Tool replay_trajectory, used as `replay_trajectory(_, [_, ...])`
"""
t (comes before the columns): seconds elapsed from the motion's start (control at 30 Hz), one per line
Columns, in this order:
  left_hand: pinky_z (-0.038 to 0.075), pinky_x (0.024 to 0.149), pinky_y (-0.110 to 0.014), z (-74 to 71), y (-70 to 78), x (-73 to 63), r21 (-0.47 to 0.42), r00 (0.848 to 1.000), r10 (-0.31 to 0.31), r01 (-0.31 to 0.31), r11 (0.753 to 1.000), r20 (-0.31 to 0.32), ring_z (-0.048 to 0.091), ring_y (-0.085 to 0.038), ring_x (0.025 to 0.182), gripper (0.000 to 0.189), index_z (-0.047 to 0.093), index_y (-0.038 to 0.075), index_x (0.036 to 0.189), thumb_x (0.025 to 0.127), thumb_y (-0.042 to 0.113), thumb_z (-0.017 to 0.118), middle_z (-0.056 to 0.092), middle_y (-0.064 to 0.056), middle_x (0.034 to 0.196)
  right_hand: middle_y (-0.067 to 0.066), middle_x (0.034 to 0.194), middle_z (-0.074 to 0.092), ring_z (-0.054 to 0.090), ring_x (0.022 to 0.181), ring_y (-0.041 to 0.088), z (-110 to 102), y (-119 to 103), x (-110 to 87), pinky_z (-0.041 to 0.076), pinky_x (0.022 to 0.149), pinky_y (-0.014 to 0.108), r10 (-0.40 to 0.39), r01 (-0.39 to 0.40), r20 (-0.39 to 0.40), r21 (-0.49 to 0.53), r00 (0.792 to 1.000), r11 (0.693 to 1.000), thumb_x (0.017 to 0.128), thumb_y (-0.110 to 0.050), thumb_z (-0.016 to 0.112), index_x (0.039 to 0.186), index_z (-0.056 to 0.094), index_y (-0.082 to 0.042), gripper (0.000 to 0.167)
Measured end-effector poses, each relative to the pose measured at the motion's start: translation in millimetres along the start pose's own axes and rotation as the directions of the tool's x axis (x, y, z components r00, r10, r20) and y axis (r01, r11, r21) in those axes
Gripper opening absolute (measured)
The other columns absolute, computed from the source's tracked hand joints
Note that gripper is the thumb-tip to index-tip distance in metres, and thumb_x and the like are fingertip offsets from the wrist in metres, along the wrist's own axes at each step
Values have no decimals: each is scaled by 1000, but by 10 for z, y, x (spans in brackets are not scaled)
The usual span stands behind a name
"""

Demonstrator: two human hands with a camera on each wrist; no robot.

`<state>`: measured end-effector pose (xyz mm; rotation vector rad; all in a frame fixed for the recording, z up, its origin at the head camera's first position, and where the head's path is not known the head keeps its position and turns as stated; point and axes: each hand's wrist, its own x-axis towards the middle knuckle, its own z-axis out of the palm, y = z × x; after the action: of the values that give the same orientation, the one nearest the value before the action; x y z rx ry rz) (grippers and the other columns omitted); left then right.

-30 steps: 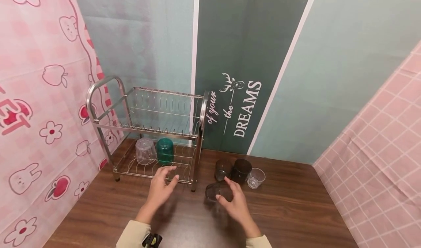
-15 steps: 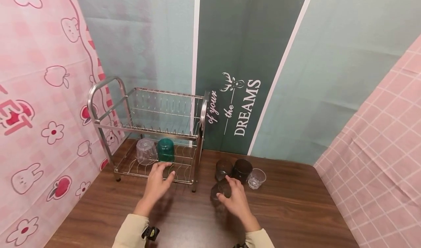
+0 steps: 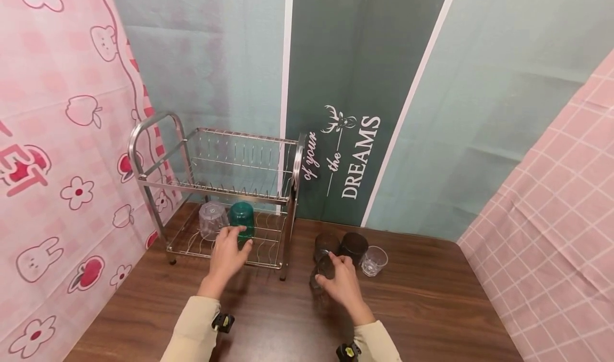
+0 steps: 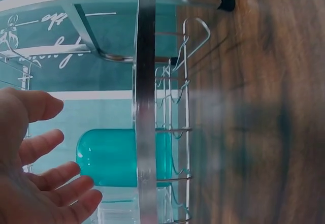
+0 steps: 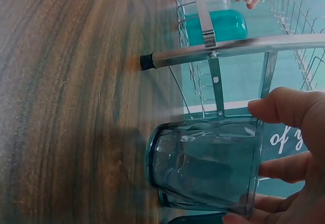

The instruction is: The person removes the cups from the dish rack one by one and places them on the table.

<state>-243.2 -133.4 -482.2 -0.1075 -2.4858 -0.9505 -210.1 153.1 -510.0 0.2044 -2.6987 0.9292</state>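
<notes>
My right hand point(image 3: 346, 283) grips a smoky, see-through tumbler point(image 5: 203, 163) near its rim, thumb on one side and fingers on the other. Its base points down at the wooden table; whether they touch, I cannot tell. My left hand point(image 3: 227, 256) holds nothing and hovers before the lower tier of the metal dish rack point(image 3: 165, 254). A teal cup point(image 3: 242, 218) stands upside down there, just beyond the left fingers. Beside it on the left is an upside-down clear cup point(image 3: 211, 219).
Right of the rack, two dark cups point(image 3: 354, 246) and a small clear glass point(image 3: 374, 260) stand on the table point(image 3: 422, 303), just behind the right hand. The rack's front right leg point(image 3: 283, 268) lies between the hands. Patterned cloths hang around the table.
The tumbler in my right hand has turned from lying sideways to more upright. My left hand has moved slightly forward and left, nearer the teal cup. The cups on the rack have not moved.
</notes>
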Motion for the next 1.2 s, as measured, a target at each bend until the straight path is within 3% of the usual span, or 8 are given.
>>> replay_trajectory(0.3, [43, 74, -53, -57, -42, 153, 81, 999, -41, 39, 996, 22, 47, -41, 98, 39, 60, 0, 115, 82, 19, 69, 47, -25, 113, 25, 109, 47, 52, 97, 40, 49, -20, 61, 45, 76, 49, 44, -43, 24, -48, 999, 998, 70, -27, 79, 125, 55, 5, 68])
replay_trajectory(0.6, [39, 82, -55, -80, -54, 346, 87, 994, -97, 92, 992, 47, 43, -42, 105, 41, 57, 0, 119, 83, 19, 67, 45, -26, 117, 23, 108, 48, 51, 97, 41, 88, -24, 90, 46, 72, 50, 72, -66, 54, -98, 996, 993, 69, -29, 79, 124, 56, 5, 69])
replay_trajectory(0.93, [39, 81, -55, 0, -111, 519, 137, 994, -75, 64, 988, 74, 44, -43, 104, 42, 57, 0, 120, 85, 20, 65, 44, -26, 117, 23, 107, 48, 52, 96, 41, 84, 11, 120, 46, 73, 51, 81, -74, 44, -140, 996, 987, 68, -34, 80, 122, 56, 7, 72])
replay_trajectory(1.2, [39, 83, -55, 10, -135, 606, 143, 990, -101, 87, 986, 97, 42, -42, 109, 43, 55, -1, 121, 85, 20, 65, 41, -26, 120, 23, 105, 48, 51, 96, 41, 116, 5, 117, 46, 70, 50, 82, -75, 31, -182, 996, 980, 68, -35, 81, 121, 56, 7, 72])
